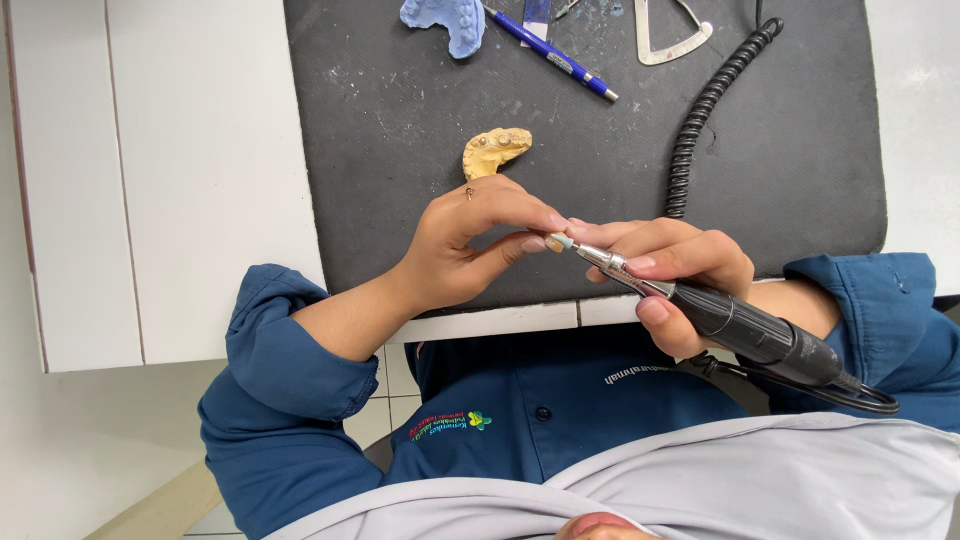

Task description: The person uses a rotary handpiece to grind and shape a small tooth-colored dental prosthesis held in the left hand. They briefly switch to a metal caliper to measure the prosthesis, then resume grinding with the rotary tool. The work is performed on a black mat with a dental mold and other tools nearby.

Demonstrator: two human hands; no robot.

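My left hand (470,245) pinches a small tan piece (553,243) between thumb and fingertips, just above the near edge of a black mat (400,120). My right hand (672,268) grips a black and silver rotary handpiece (745,328) like a pen. Its pale tip (567,240) touches the small piece. A yellow dental cast (495,150) lies on the mat just beyond my left hand.
At the mat's far edge lie a blue dental cast (445,22), a blue pen (552,52) and a metal triangular gauge (672,32). A black coiled cord (712,105) runs down the mat towards my right hand. The white bench (180,180) extends left.
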